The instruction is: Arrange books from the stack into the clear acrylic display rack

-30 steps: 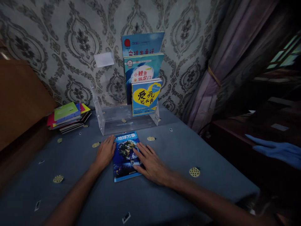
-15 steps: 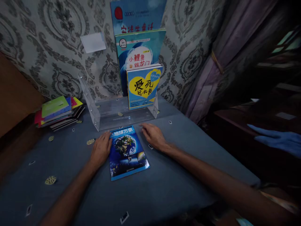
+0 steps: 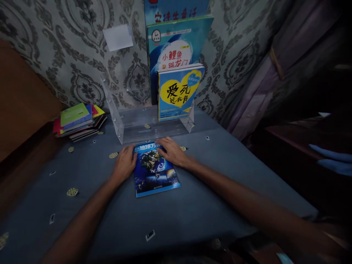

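A blue book (image 3: pixel 154 178) with the Earth on its cover lies flat on the table in front of me. My left hand (image 3: pixel 125 161) is at its upper left edge, fingers bent and the thumb side against the cover; it grips the book there. Over the upper right corner lies my right hand (image 3: pixel 173 151), thumb and fingers apart, touching the cover and hiding part of the title. Just behind is a clear acrylic book stand (image 3: pixel 148 136). On its right side stand a blue book with a yellow heart (image 3: pixel 180 93), a taller teal book (image 3: pixel 178 33) and another blue book (image 3: pixel 176 9).
A stack of colourful books (image 3: pixel 78 123) sits at the left of the table (image 3: pixel 220 190), by a brown panel (image 3: pixel 24 99). Patterned wallpaper with a white card (image 3: pixel 118 37) rises behind. A purple curtain (image 3: pixel 253 95) hangs at the right, and a blue glove shape (image 3: pixel 334 159) shows beyond.
My right hand has moved left from the table onto the book's upper right corner. My left hand stays at the left edge. The camera view has shifted, so everything appears further right and higher.
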`<state>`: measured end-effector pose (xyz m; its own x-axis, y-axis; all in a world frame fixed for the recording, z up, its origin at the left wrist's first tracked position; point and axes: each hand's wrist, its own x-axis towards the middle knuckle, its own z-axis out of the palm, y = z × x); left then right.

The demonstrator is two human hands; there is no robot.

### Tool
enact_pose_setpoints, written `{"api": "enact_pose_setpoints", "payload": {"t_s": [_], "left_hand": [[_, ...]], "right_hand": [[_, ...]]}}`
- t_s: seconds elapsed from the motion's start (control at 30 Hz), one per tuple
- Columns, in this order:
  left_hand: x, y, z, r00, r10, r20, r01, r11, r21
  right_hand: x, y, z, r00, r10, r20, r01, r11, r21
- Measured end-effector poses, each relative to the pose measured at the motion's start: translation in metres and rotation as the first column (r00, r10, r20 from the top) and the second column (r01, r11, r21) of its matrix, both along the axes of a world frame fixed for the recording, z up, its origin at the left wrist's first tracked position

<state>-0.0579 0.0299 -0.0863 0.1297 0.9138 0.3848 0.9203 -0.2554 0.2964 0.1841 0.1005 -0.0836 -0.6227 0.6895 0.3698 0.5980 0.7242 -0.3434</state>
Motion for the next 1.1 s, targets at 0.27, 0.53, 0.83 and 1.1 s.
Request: {"api": "enact_pose_setpoints", "payload": {"t_s": [0.27, 0.53, 0.83, 1.1], "left_hand": [[0.01, -0.006, 0.0, 0.997, 0.044, -0.06, -0.047, 0.998, -0.052], [0.011, -0.007, -0.002, 0.997, 0.047, -0.06, -0.051, 0.996, -0.071], [0.019, -0.012, 0.007, 0.898, -0.023, 0.44, 0.058, 0.996, -0.065], [0.035, 0.0, 0.017, 0.017, 0.342, 0.94, 0.082, 0.936, -0.342]], "right_hand": [[0.005, -0.038, -0.004, 0.984, -0.04, 0.176, 0.043, 0.999, -0.011], [0.016, -0.083, -0.006, 0.978, -0.009, 0.208, 0.018, 0.999, -0.041], [0.021, -0.078, -0.015, 0.991, 0.015, 0.134, -0.007, 0.998, -0.063], [0.019, -0.08, -0.016, 0.997, 0.035, 0.067, -0.027, 0.991, -0.128]]}}
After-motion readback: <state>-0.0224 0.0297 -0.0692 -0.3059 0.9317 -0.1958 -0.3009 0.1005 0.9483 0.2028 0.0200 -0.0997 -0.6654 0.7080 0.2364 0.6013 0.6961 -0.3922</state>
